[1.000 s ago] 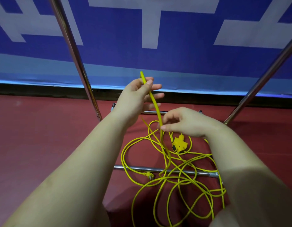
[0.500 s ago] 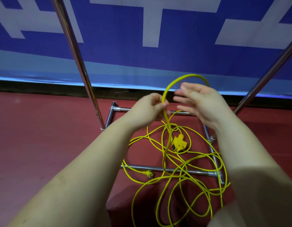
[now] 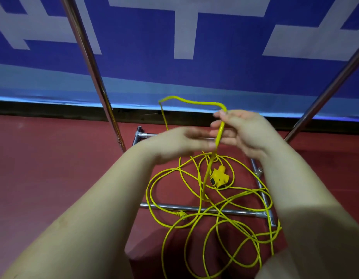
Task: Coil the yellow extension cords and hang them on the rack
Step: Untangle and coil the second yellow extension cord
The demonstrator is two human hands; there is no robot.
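**First loop going up, most of the cord still on the floor**

The right hand (image 3: pixel 243 133) pinches the yellow extension cord (image 3: pixel 196 208) near the top of a raised arch, fingers curled round the strand. The left hand (image 3: pixel 180 141) is blurred; its fingers look stretched flat toward the cord, and I cannot tell whether they touch it. One thin strand drops from the far end of the arch, another runs down from the right hand into the heap below.

To coil this well, I would say each new loop should match the arch in size and be laid into the holding hand beside the one before, with a slight twist so it lies flat. The feeding hand should slide down the cord and draw slack gently, not tug.

The rest of the cord lies in loose crossing loops on the red floor (image 3: pixel 54 178). The yellow multi-outlet socket head (image 3: pixel 219 177) sits in the middle of them, and the plug (image 3: pixel 180 214) lies just beside the rack's lower crossbar (image 3: pixel 194 208). Several loops cross over that bar and around the base frame, so a hard pull may snag there or drag the socket head into a knot. The rack's two slanted chrome uprights (image 3: pixel 90 67) stand either side of the hands, in front of a blue and white banner (image 3: pixel 174 37).
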